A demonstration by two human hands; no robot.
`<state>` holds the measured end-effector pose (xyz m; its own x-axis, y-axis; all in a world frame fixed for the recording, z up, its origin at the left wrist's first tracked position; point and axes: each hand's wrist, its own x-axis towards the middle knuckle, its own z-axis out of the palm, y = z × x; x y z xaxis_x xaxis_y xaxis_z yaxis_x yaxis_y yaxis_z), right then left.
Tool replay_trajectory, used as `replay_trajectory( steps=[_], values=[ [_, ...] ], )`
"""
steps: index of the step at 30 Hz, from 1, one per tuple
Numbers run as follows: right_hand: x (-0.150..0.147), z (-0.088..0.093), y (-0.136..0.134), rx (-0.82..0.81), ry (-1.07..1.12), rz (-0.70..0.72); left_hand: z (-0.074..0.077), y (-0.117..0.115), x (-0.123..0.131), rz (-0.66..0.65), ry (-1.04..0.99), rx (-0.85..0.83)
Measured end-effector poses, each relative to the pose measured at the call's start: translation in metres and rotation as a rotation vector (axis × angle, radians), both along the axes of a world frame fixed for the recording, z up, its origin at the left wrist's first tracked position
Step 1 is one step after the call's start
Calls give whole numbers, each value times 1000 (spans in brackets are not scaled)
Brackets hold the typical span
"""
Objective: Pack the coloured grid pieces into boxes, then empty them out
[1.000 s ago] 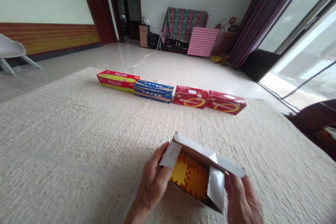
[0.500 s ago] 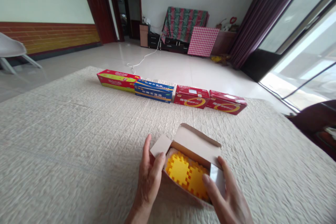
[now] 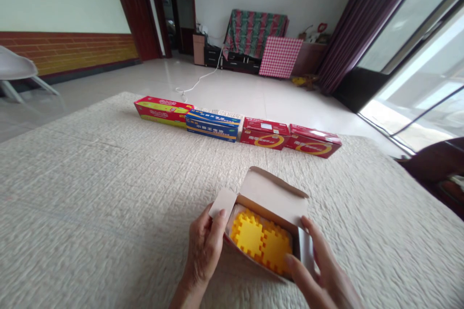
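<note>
Lid (image 3: 271, 188) swung back, yellow notched pieces (image 3: 250, 237) in carton (image 3: 268, 214), left hand (image 3: 206, 246) and right hand (image 3: 322, 263) gripping its ends

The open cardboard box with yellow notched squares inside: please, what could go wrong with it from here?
Two possible risks. The left hand pinches the pale cardboard side flap, which might bend or tear if pulled. The right hand has its thumb by the yellow notched plastic squares, so it could push them out of line.

The right hand (image 3: 324, 270) is cut off below.
</note>
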<state>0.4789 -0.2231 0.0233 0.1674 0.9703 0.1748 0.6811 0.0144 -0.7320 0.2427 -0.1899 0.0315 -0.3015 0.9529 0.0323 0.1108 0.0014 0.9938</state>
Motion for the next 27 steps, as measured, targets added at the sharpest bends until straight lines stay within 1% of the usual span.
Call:
replay_trajectory(
  steps=[3,5,7,9,11,12,13,14,15,17,19,21,23,27],
  values=[
    [-3,13,0,-39,156,-25,-4,2,1,96,-49,0],
    [-6,23,1,-69,246,-59,-8,5,-1,116,-16,-4],
    [-7,30,2,-131,324,-118,-12,7,-4,115,64,-1],
    [-6,34,4,-219,425,-173,-14,9,-7,132,170,51],
    [-3,35,7,-287,533,-189,-15,10,-10,172,315,174],
    [-2,35,7,-291,549,-195,-14,10,-12,194,402,249],
    [-1,36,8,-267,515,-208,-11,10,-12,215,494,324],
    [0,37,8,-215,430,-224,-8,10,-13,229,582,385],
    [0,39,8,-142,304,-237,-5,9,-13,234,658,426],
    [-1,42,8,6,18,-237,2,8,-12,215,756,451],
    [-3,45,7,77,-146,-176,8,7,-10,153,772,414],
    [-7,43,7,89,-168,-113,10,6,-8,54,712,337],
    [-11,38,6,89,-112,-64,11,4,-7,-23,620,239],
    [-18,24,5,56,95,-36,15,2,-7,-101,476,100]
  ],
)
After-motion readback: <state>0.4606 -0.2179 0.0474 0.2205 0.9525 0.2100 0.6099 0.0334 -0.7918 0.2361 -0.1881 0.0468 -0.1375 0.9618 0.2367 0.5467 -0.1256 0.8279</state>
